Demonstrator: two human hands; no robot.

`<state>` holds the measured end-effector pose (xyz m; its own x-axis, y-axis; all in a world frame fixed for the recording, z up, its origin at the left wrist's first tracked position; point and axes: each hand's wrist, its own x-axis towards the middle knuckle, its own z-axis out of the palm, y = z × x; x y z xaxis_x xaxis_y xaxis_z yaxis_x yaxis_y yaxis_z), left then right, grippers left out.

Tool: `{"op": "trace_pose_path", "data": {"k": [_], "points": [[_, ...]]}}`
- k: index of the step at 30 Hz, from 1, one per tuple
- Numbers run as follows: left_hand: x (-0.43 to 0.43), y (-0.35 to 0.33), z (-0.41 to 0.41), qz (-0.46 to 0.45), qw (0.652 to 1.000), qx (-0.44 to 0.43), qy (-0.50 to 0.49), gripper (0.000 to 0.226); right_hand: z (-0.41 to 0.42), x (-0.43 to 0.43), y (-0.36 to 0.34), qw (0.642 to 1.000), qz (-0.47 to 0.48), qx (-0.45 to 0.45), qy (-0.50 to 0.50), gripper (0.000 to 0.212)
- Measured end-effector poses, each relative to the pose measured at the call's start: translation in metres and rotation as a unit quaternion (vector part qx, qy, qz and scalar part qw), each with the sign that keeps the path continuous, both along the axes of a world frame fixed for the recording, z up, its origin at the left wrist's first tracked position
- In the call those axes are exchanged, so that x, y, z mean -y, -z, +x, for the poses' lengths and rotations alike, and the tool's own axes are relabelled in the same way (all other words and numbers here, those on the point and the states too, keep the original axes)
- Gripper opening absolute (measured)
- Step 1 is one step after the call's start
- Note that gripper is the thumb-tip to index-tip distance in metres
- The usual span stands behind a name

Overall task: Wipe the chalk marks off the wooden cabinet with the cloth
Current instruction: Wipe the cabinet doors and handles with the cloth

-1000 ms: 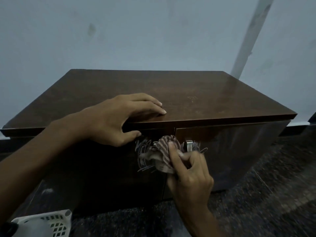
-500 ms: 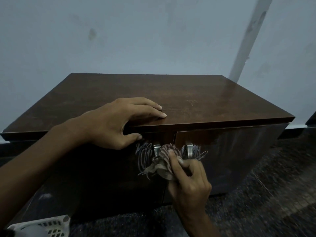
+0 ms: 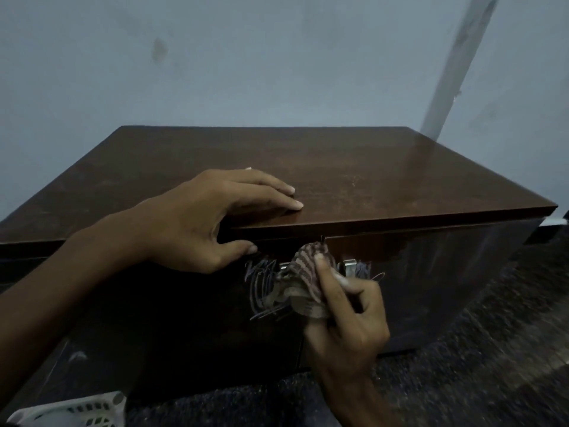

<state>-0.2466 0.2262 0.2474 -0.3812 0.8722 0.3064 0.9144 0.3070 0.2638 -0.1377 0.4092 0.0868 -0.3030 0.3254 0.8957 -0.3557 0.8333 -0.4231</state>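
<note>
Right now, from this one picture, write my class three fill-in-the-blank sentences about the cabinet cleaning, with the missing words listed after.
1. The right hand grips a striped ____.
2. The fingers of the left hand lie flat on the ____ of the cabinet.
3. The chalk marks are scribbled on the cabinet's ____ face, beside a metal handle.
Missing words: cloth; top; front.

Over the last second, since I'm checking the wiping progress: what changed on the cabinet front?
The right hand, gripping the striped cloth throughout, rubbed it down below the metal handles, then back up between them toward the top edge. The left hand stayed braced on the wooden cabinet top, and the chalk marks look largely unchanged.
</note>
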Motion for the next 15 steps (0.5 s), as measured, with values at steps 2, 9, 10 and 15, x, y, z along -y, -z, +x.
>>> {"op": "trace_pose_path", "data": {"k": [2, 9, 10, 15], "points": [[0.000, -0.001, 0.001, -0.006, 1.000, -0.001, -0.002, 0.069, 0.001, 0.003, 0.000, 0.999, -0.042, -0.005, -0.026, 0.060], [-0.002, -0.004, 0.002, 0.004, 1.000, -0.001, 0.000, 0.065, 0.007, -0.011, 0.033, 0.992, 0.105, 0.053, 0.042, 0.069], [-0.003, -0.003, 0.002, 0.005, 1.000, -0.002, 0.001, 0.065, 0.007, -0.014, 0.038, 0.991, 0.113, 0.058, 0.049, 0.066], [-0.003, -0.005, 0.002, 0.002, 1.000, 0.004, -0.004, 0.066, 0.011, -0.011, 0.025, 0.995, 0.077, 0.049, 0.036, 0.056]]}}
